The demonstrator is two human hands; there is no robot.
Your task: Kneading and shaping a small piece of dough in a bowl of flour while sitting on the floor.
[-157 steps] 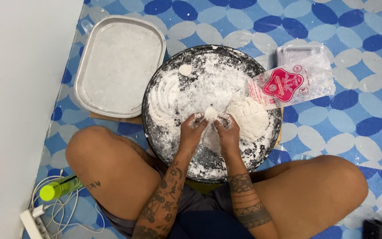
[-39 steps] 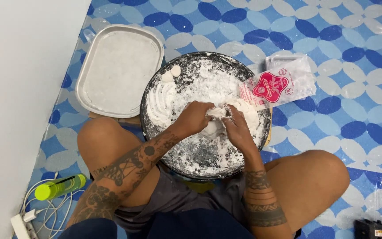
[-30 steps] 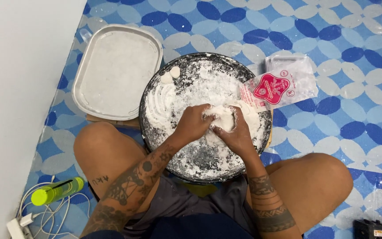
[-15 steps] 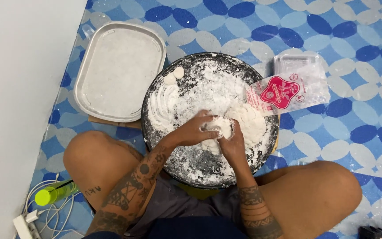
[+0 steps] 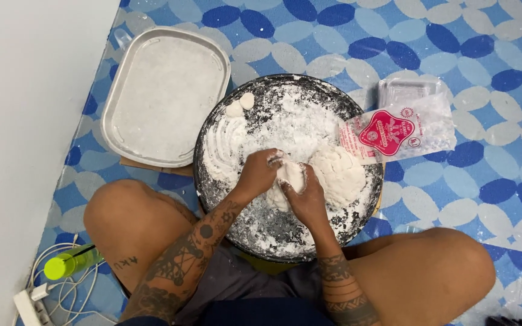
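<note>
Dough piece (image 5: 290, 175) sits pinched between our left hand (image 5: 260, 172) and right hand (image 5: 304, 196), fingers closed around it above the floured round tray (image 5: 212, 181). Two shaped pieces (image 5: 240, 104) lie finished at the rim; the big dough mound (image 5: 339, 172) remains.

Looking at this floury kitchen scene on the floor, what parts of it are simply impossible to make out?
- Small white dough piece: mostly covered by the left hand and right hand in the head view; its shape is unclear.
- Round dark tray: its near rim is hidden behind the forearms.
- Clear plastic box: contents veiled by the red-and-clear flour bag.
- White power strip: cut off by the bottom edge.
</note>
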